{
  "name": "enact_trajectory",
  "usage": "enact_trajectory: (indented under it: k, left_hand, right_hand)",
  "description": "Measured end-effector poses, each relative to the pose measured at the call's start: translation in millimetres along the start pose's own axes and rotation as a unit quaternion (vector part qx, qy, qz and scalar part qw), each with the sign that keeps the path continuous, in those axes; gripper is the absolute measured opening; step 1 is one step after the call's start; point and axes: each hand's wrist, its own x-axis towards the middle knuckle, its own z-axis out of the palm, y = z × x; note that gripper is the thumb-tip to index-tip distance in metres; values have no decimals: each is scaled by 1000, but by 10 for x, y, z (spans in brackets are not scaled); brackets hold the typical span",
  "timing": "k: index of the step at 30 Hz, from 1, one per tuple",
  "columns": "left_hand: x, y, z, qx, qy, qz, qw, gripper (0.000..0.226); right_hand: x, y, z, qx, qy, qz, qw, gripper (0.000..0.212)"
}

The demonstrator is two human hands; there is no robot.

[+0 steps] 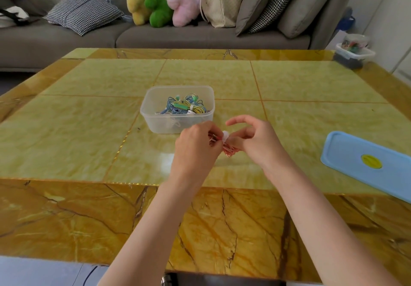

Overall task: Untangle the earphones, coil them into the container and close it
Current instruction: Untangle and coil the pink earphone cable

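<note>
left to right across the table (311, 81): one clear tub (155, 121), two hands, one blue lid (347, 152).

the tub stands open at mid-table, just beyond the hands. it holds a pile of coiled cords (185, 107) in blue, yellow and green; the number of sets in the pile cannot be told.

the left hand (195, 150) is curled, its fingertips pinching one red cord (229, 151) bunched into a small coil. the right hand (255, 141) pinches the same coil from the other side, near a white bud (225, 134) at the top of the bundle; its forefinger is raised and free. the coil is held between the two hands, just above the table, near the tub's front wall.

handling, as a judgement: the cord is light, thin and limp. it holds no shape of its own and is likely to spring loose if let go. take hold across all the loops at once, not by a single strand. avoid pulling at the bud joint, the probable weak point.

the lid lies flat at the right edge, well apart from the tub, with one yellow oval on top. the tub is not yet closed.
</note>
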Motion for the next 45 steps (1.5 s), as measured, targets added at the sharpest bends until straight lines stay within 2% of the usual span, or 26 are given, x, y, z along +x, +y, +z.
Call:
enact_trajectory:
  k: [5,11,13,17,20,23,27,29,32,34,37,43,45]
  left_hand:
    - [104,-74,-97,-155,-85,-71,982,14]
    - [123,-80,-206,-338,-148,-165,915,34]
    - [116,-78,-212,-343,-161,-169,910,31]
    - [113,-73,-186,-314,-179,-152,920,19]
    - [128,-57,-159,-317,-183,-156,917,19]
    - [144,-47,-154,-349,-168,-176,905,22]
    - [160,-64,-147,-390,-127,-206,888,18]
    - [167,-51,-143,-421,-121,-219,872,16]
    - [179,-25,-115,-360,-144,-224,894,16]
    - [190,-25,-97,-328,-142,-218,908,22]
    - [192,-12,-104,-325,-106,-198,919,16]
    - [171,-4,-109,-316,-82,-189,926,10]
    - [215,-21,-148,-293,-60,-174,938,12]
  right_hand:
    - [7,-68,-38,-31,-16,-67,997,14]
    - [-6,-56,-80,32,-53,-16,998,6]
    - [-9,-54,-67,60,-39,-12,997,3]
    - [12,-30,-52,78,-20,7,997,10]
    - [2,-22,-31,76,2,13,997,11]
    - [-4,-16,-16,106,9,17,994,2]
    - [3,15,16,220,-46,75,972,33]
    - [9,8,34,268,-26,67,961,27]
    - [24,13,13,264,21,44,963,6]
    - [33,16,0,230,20,32,972,6]
    - [27,18,21,206,10,14,978,7]
    - [18,65,56,256,24,41,966,4]
    - [30,44,73,282,20,55,958,4]
